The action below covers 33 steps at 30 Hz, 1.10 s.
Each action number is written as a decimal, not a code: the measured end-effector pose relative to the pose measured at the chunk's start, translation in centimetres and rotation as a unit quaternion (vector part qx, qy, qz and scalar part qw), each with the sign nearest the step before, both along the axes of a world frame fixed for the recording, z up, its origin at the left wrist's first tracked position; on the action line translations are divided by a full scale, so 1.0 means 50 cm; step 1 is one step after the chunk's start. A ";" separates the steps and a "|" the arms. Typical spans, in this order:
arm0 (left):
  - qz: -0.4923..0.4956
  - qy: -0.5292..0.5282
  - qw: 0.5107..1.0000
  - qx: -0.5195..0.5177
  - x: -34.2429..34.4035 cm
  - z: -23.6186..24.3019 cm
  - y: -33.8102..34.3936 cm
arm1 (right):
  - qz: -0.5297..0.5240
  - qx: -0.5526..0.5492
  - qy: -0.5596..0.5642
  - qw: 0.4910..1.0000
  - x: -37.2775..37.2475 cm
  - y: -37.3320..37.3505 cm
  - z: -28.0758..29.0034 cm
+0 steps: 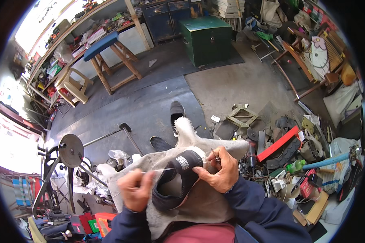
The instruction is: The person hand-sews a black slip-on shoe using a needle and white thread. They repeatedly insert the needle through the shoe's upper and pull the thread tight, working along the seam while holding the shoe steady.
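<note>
A black shoe (pixel 165 201) with a white label on its tongue lies on a grey, frayed cloth (pixel 129 194) over my lap. My right hand (pixel 218 172) grips the shoe's far end, thumb against its dark upper, and also holds a small metal tool (pixel 215 156), partly hidden by the fingers. A pale thread (pixel 162 169) runs across the shoe to my left hand (pixel 136 187), which is closed on it beside the shoe, slightly blurred.
A metal stand with a round plate (pixel 71 150) is at left. Tools, scrap and a red bar (pixel 278 141) crowd the right. Beyond are a jack-like frame (pixel 242 116), a green chest (pixel 205 40), a stool (pixel 101 46), shelves and folded chairs.
</note>
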<state>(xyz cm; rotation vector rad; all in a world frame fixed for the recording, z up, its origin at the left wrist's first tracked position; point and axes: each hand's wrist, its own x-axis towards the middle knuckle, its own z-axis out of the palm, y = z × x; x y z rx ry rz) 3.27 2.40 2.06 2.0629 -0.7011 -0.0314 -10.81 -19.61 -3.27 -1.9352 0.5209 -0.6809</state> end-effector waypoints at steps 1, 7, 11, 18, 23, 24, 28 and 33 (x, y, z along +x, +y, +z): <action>0.049 -0.005 0.998 -0.035 0.018 0.002 0.013 | -0.002 0.002 0.000 1.000 0.000 0.000 -0.002; 0.068 0.239 0.849 -0.466 0.032 0.020 0.029 | 0.012 0.044 0.018 0.999 -0.005 -0.008 -0.002; -0.170 0.236 0.871 -0.395 -0.011 0.065 -0.009 | 0.035 0.134 0.028 0.990 -0.026 -0.020 -0.006; -0.274 -0.288 0.917 0.001 -0.050 0.071 -0.132 | 0.102 0.601 -0.010 0.793 -0.083 -0.039 0.007; -0.227 -0.318 0.919 0.061 -0.058 0.053 -0.159 | 0.124 0.671 -0.059 0.729 -0.094 -0.012 0.029; -0.225 -0.319 0.918 0.061 -0.060 0.050 -0.159 | 0.122 0.670 -0.060 0.730 -0.095 -0.008 0.031; -0.226 -0.332 0.913 0.067 -0.056 0.035 -0.160 | 0.124 0.681 -0.079 0.718 -0.095 -0.003 0.032; -0.221 -0.295 0.928 0.048 -0.061 0.017 -0.170 | 0.126 0.653 -0.079 0.743 -0.094 0.000 0.032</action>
